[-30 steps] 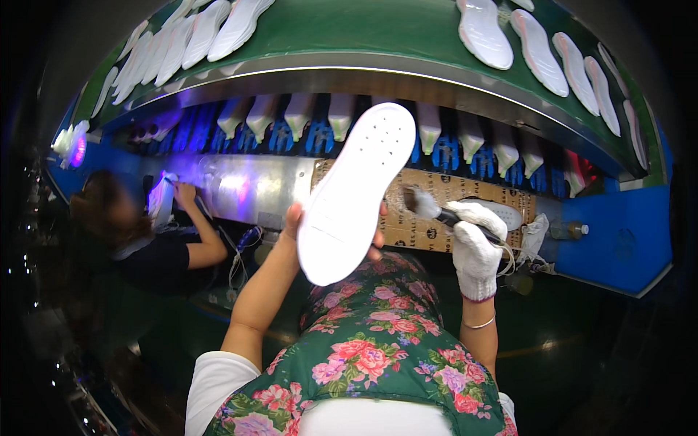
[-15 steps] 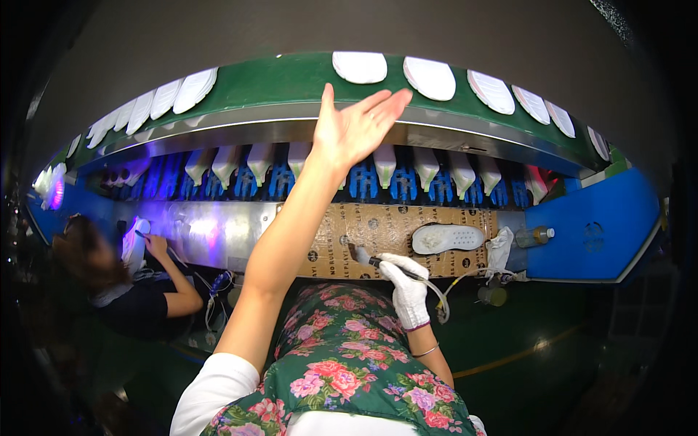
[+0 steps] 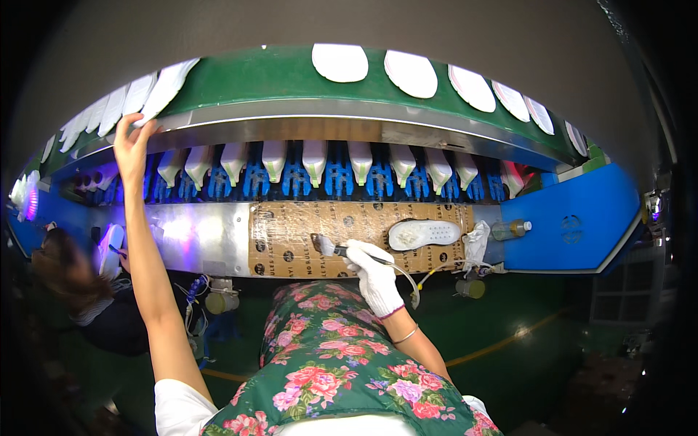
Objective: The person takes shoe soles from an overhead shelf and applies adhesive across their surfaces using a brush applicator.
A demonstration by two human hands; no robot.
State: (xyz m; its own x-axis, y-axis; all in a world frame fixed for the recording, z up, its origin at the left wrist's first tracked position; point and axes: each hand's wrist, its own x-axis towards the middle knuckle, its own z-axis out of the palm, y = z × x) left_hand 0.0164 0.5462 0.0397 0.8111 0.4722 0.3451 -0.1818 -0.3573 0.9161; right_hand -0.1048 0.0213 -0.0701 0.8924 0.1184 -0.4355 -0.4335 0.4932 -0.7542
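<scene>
My bare left hand (image 3: 134,145) reaches to the far left, its thumb and fingers closed around the near end of a white shoe sole (image 3: 166,89) on the green belt (image 3: 254,73). My right hand (image 3: 372,272), in a white knitted glove, grips a brush (image 3: 323,245) with a dark handle and a thin tube trailing from it. The brush's bristles point left above the cardboard sheet (image 3: 291,225). Right of the brush, another shoe sole (image 3: 425,235) lies on the cardboard, grey-white with small dark marks on one half; nothing touches it.
More white soles (image 3: 411,73) lie along the belt. Beneath it, pale shoe-shaped pieces (image 3: 314,161) stand between blue clamps (image 3: 339,174). A plastic bottle (image 3: 511,229) and white cloth (image 3: 476,243) sit by the blue end panel (image 3: 574,225). A co-worker (image 3: 80,283) works at left.
My left hand has swung from above the middle of the bench to the far left and taken hold of a sole. The brush in my right hand has shifted slightly left.
</scene>
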